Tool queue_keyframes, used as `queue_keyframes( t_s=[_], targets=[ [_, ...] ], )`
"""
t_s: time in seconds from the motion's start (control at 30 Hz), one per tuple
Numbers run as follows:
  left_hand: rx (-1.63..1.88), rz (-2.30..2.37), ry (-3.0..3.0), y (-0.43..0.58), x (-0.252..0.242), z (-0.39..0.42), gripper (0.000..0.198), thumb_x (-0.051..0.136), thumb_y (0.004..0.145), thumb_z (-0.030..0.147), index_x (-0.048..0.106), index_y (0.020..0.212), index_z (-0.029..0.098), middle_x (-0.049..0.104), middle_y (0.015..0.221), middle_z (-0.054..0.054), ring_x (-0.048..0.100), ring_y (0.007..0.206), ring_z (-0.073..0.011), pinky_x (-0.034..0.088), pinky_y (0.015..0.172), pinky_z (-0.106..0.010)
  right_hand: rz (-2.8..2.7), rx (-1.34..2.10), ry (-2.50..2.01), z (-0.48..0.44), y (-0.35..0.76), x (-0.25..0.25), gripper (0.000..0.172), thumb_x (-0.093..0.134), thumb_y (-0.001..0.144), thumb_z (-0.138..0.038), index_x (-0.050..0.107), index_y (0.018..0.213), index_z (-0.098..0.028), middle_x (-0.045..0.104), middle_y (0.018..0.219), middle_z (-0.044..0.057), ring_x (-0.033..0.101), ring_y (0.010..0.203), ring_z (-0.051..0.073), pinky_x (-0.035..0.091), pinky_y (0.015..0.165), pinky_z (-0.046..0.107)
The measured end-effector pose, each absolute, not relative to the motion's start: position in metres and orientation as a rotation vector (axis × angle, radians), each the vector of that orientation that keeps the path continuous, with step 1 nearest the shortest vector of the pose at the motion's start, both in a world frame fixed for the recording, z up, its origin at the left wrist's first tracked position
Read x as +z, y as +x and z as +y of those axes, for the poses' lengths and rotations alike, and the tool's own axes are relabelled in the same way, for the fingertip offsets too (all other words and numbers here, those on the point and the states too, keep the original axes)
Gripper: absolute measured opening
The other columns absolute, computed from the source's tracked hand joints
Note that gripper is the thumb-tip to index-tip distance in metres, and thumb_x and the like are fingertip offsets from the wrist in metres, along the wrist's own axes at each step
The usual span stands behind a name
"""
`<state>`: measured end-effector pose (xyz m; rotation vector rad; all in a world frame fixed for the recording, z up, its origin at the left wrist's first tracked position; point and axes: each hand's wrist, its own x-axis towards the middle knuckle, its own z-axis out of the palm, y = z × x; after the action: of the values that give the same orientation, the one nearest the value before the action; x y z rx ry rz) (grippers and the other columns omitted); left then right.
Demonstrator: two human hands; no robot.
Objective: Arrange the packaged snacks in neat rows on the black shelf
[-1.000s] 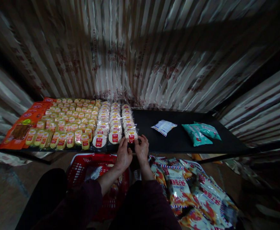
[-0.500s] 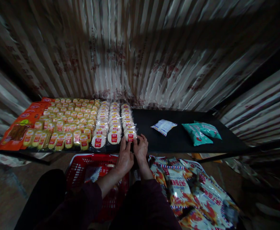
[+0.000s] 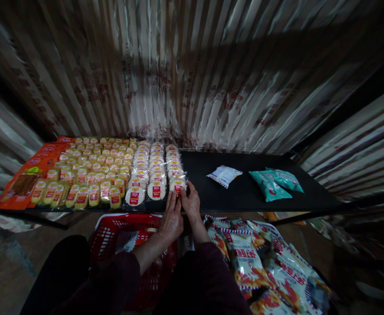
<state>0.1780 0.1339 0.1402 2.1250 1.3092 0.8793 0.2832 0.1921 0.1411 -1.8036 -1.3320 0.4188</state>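
A clear-wrapped round white rice cracker pack with a red label lies at the front of the third column on the black shelf. My left hand has its fingers at the pack's near edge. At its right edge, my right hand holds the wrapper with bent fingers. Both hands are on this one pack; the undersides of the fingers are hidden. Two more columns of rice cracker packs stand just to the left, overlapping from front to back.
Farther left are rows of small yellow cake packs and orange bags. A white packet and teal bags lie right. Below are a red basket and a heap of shrimp-printed snack bags. A striped curtain hangs behind.
My right hand has shifted slightly left, closer against the pack's edge. My left hand stays nearly in place, and the pack sits about where it was.
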Motion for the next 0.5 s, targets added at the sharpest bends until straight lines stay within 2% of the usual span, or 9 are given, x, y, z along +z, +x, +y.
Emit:
queue_keyframes(
  t_s=[0.33, 0.5],
  targets=[
    [0.895, 1.354, 2.095, 0.1785, 0.1345, 0.1367, 0.062, 0.041, 0.069, 0.002, 0.041, 0.131, 0.000, 0.018, 0.152, -0.021, 0.005, 0.142, -0.0285, 0.023, 0.114, -0.052, -1.382, 0.408, -1.830, 0.1944, 0.2820, 0.1413, 0.051, 0.044, 0.082, -0.039, 0.055, 0.123, -0.009, 0.063, 0.117, 0.016, 0.057, 0.107, 0.026, 0.043, 0.094, 0.040],
    [0.892, 1.355, 2.075, 0.1764, 0.1376, 0.1376, 0.064, 0.041, 0.069, 0.003, 0.041, 0.133, 0.005, 0.020, 0.152, -0.016, 0.005, 0.143, -0.0272, 0.023, 0.115, -0.051, -1.381, 0.380, -1.793, 0.1953, 0.2787, 0.1385, 0.049, 0.043, 0.083, -0.038, 0.055, 0.121, -0.010, 0.062, 0.118, 0.016, 0.057, 0.108, 0.025, 0.042, 0.096, 0.040]
  ],
)
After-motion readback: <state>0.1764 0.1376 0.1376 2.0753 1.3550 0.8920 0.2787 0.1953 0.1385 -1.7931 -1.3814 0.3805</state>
